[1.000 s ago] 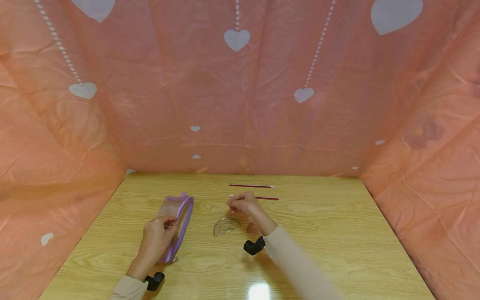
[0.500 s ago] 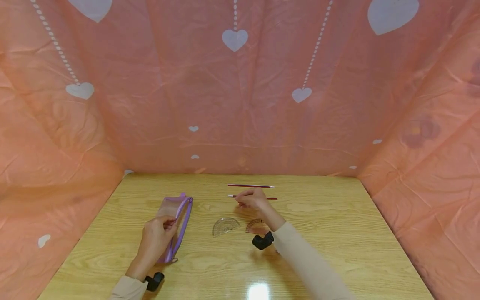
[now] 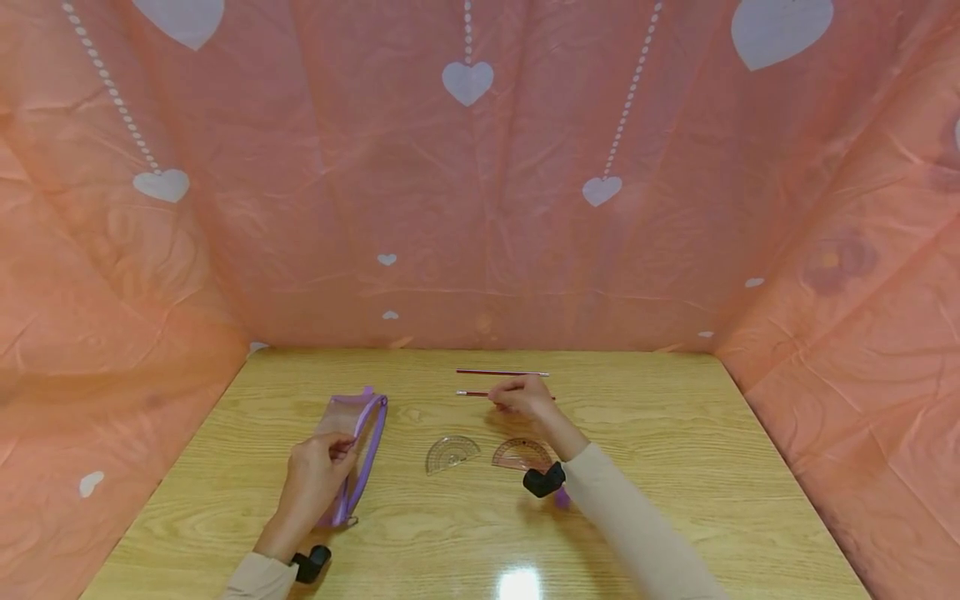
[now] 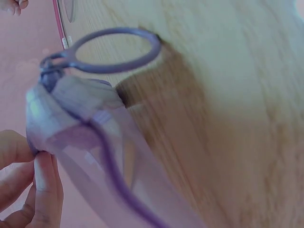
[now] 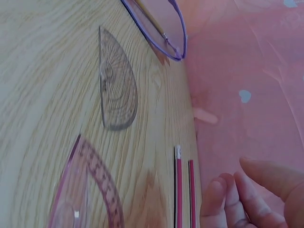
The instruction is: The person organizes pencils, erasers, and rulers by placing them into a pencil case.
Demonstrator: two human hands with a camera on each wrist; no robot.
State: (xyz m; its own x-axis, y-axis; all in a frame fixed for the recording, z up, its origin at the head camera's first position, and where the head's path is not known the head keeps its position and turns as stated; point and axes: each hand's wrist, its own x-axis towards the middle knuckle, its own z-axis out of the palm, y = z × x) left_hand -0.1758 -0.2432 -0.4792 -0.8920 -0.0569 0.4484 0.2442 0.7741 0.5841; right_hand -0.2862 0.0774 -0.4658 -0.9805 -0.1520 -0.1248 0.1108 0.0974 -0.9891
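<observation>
My left hand (image 3: 313, 475) pinches the upper edge of a see-through purple zippered pencil case (image 3: 339, 410), whose mouth gapes open. In the left wrist view, thumb and fingers meet at its rim beside the zipper's ring pull (image 4: 116, 71). A slim light-brown stick (image 5: 151, 18) shows inside the case in the right wrist view. Over the nearer of two dark red pencils (image 3: 472, 393) hovers my right hand (image 3: 527, 398), thumb and fingers apart with nothing between them. The farther pencil (image 3: 498, 372) lies just behind. Nearer me lie a clear protractor (image 3: 452, 454) and a pinkish one (image 3: 521, 454).
A small purple object (image 3: 562, 498) shows partly from under the right sleeve. Everything lies on a wood-grain table (image 3: 420, 550), enclosed at the back and sides by a pink cloth (image 3: 480, 208) with white hearts.
My right hand has shifted rightward along the nearer pencil, uncovering its eraser end, the pinkish protractor and the purple object. My left hand stays on the pencil case.
</observation>
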